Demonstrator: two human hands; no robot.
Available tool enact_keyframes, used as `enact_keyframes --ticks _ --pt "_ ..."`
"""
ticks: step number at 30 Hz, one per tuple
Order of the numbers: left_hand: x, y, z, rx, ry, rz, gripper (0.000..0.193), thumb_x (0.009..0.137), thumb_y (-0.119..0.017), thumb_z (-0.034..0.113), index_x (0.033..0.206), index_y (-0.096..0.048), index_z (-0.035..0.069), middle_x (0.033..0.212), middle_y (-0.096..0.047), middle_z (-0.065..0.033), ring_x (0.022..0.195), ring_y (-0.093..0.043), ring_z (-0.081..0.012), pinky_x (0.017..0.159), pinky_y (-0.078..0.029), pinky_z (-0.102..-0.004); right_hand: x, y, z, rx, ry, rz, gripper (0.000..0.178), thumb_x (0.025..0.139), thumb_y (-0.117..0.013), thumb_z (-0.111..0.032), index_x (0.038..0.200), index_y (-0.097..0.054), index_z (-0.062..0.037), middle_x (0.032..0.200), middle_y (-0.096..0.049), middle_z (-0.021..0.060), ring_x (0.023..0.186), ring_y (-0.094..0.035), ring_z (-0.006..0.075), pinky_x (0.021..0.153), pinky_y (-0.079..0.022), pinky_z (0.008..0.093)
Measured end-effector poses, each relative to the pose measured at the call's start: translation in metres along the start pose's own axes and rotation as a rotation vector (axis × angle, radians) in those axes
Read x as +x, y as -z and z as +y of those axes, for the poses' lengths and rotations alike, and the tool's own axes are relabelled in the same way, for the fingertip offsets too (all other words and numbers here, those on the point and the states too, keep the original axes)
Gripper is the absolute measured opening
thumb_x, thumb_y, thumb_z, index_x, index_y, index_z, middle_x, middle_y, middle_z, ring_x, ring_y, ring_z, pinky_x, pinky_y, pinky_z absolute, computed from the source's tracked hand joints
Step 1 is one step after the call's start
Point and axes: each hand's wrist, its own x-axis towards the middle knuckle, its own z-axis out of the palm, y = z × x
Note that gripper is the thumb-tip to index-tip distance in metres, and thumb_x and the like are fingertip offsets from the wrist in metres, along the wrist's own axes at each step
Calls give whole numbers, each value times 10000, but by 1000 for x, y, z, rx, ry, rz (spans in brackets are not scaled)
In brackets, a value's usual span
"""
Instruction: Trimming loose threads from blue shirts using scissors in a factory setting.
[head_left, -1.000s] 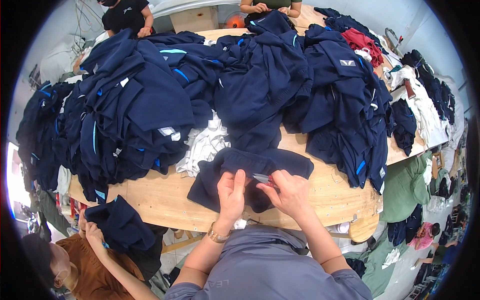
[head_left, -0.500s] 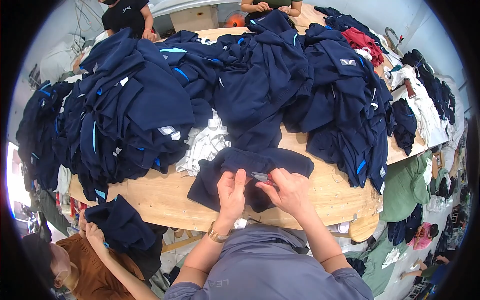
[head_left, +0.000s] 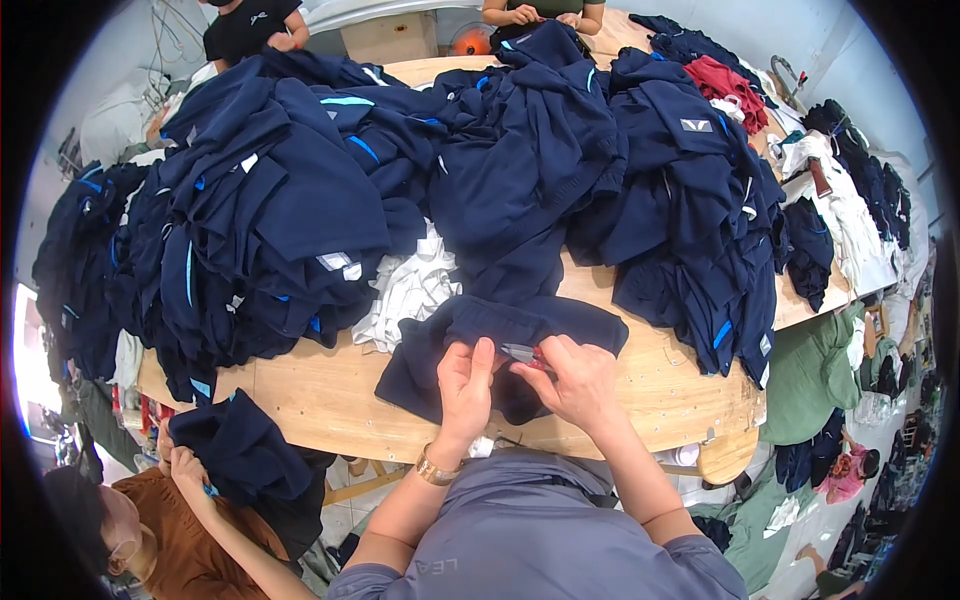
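Note:
A navy garment (head_left: 575, 318) with a gathered elastic edge lies in front of me at the near side of the table. My left hand (head_left: 466, 385) is closed on its edge, thumb on top. In my right hand (head_left: 575, 378) is a small pair of red-handled thread snips (head_left: 522, 353), held closed in the fingers. Their metal blades point left toward my left fingertips and lie over the cloth. Whether the blades touch a thread is too small to tell.
Big heaps of navy garments (head_left: 270, 190) cover the wooden table (head_left: 330, 400). Bunched white strips (head_left: 410, 290) lie beyond my left hand. A co-worker in a brown top (head_left: 190, 530) holds navy cloth at the lower left. Two other people stand across the table. A red garment (head_left: 722, 85) lies far right.
My hands and the snips have barely moved. Across the table at the far left, a co-worker's hand has lifted a little, and navy cloth near it has shifted.

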Motion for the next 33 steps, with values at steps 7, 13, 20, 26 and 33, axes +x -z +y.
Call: enact_keyframes --ticks 7,13,20,26,33 --pt "4 -9 3 -117 27 22 177 951 -428 170 870 -499 31 890 -608 -101 840 -612 -172 780 -506 -320 -1 -1 -4 436 -294 26 285 775 -687 -260 713 -502 -52 556 -499 46 410 -452 149 416 -363 242" --pt "1 6 3 -563 303 -156 127 939 -459 214 966 -468 90 887 -586 -70 908 -610 -216 746 -533 -361 -3 -22 -7 431 1 137 371 561 -745 -33 919 -648 -48 595 -563 33 458 -495 122 462 -402 232" --pt "8 -6 19 -492 310 -27 128 931 -470 170 1041 -454 106 1036 -569 -53 981 -577 -186 861 -502 -385 -14 -15 -21 665 -244 162 173 702 -669 34 859 -647 -36 708 -636 50 498 -522 65 457 -390 204" --pt "6 -14 12 -428 244 -4 182 937 -443 119 1113 -433 74 1064 -571 -89 974 -590 -175 852 -515 -344 -2 -21 -18 694 -405 251 255 745 -625 60 989 -631 -15 811 -661 65 575 -555 54 498 -418 187" --pt "1 -10 5 -204 116 -12 154 916 -492 96 1057 -462 45 1011 -582 -73 907 -599 -151 803 -509 -305 -6 -25 -6 398 -124 229 241 680 -654 52 911 -609 -2 715 -618 63 576 -590 151 549 -458 223"
